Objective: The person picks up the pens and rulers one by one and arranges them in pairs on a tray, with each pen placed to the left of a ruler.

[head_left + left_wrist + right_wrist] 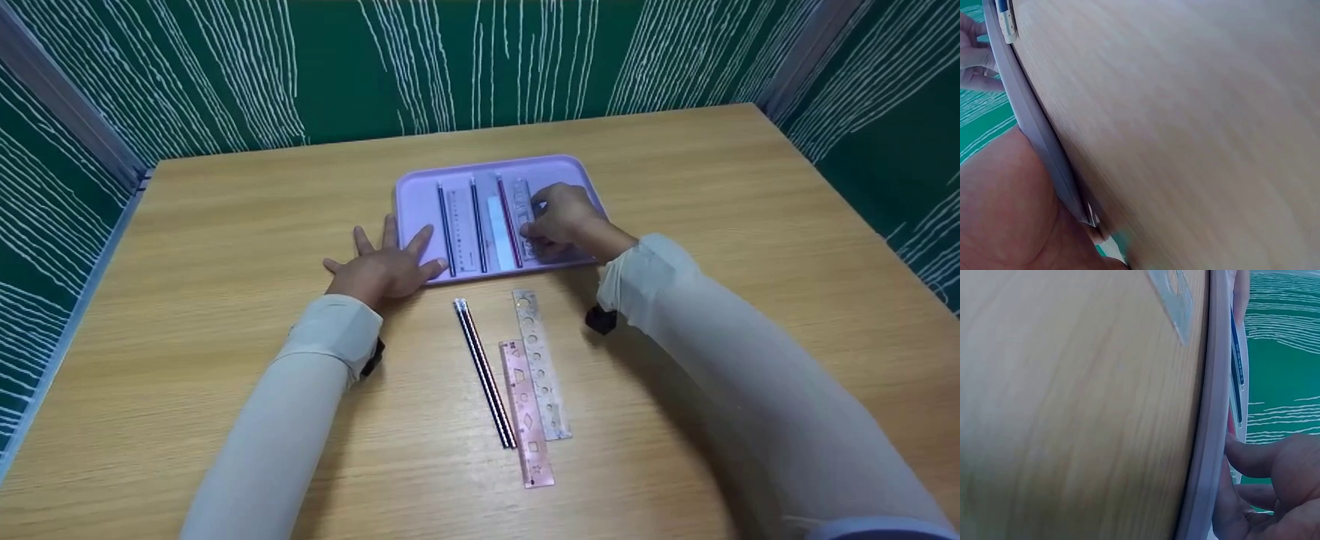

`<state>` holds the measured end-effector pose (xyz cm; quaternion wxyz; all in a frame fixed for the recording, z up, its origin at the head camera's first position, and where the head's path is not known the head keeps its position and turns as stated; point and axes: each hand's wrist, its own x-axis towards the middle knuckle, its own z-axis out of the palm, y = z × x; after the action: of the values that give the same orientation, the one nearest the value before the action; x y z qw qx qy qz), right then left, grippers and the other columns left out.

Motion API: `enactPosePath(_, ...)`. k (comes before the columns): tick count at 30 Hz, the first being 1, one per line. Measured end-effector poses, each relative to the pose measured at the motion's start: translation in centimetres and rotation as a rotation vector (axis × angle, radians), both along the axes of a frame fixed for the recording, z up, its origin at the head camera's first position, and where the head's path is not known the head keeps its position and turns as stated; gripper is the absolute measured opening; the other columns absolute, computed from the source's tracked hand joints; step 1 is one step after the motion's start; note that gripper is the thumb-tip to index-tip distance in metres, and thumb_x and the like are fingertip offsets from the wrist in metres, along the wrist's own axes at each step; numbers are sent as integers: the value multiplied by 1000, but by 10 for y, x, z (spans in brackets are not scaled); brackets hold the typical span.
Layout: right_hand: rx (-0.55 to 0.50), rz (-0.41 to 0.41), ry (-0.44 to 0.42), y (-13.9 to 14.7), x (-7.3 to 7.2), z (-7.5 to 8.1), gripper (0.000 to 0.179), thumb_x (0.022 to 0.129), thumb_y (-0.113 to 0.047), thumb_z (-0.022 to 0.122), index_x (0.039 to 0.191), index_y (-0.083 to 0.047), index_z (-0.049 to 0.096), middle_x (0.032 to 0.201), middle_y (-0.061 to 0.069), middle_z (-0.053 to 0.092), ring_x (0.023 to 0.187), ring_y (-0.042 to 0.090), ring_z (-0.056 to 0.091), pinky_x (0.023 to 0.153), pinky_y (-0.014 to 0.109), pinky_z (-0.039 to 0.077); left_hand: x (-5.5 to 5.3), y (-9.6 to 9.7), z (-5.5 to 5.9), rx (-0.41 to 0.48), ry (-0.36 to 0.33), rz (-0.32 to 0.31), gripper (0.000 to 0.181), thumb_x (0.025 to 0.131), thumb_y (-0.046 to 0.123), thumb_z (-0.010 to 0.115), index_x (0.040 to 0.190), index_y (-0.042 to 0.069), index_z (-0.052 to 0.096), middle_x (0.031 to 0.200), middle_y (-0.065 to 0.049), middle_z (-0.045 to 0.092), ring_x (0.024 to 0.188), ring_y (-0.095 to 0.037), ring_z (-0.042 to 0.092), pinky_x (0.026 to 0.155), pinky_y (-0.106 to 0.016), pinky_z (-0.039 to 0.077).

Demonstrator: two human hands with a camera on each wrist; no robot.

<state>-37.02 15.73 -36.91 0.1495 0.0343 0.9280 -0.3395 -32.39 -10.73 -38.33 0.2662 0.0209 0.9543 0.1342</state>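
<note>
A lilac tray [577, 171] lies on the table. My left hand [386, 270] rests with spread fingers at its near left corner. Inside, from left to right, are a dark pencil [446, 229], a see-through ruler [461, 232], another dark pencil [478, 225], a pale blue ruler [501, 244], a reddish pencil [509, 221] and a clear stencil ruler [520, 196]. My right hand [566, 217] pinches the clear stencil ruler near the tray's right side, its fingers curled. In the right wrist view, the tray rim [1213, 410] partly hides the ruler and fingertips.
In front of the tray, two striped pencils [484, 371] lie side by side on the wooden table [225, 225]. Beside them are a pink stencil ruler [527, 412] and a clear ruler with round holes [553, 405], partly overlapping. Green walls [337, 67] with white streaks border the table.
</note>
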Motion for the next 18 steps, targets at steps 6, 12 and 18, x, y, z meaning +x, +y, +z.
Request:
enactPosePath(6,50,43,30,1,3,1,52,98,-13,69,147,-2,52,116,14,67,90,25,75,66,28,63,0,-1,-1,3,0,-5,76,95,79,34,157,58,-3,168,-2,-32,149,-52,-30,99,-90,-12)
enactPosePath(12,85,110,95,7,7,1,48,101,-16,66,145,-2,53,121,16,67,96,26,71,71,33,63,2,-1,0,6,-4,0,76,94,78,35,157,57,-2,168,-1,-31,149,-52,-30,100,-90,-12)
enactPosePath(18,72,120,220,10,16,7,53,105,-27,60,151,-6,47,129,14,64,107,24,65,88,38,59,2,-1,1,17,-2,5,76,94,78,36,157,57,-2,168,-1,-31,149,-52,-30,100,-89,-13)
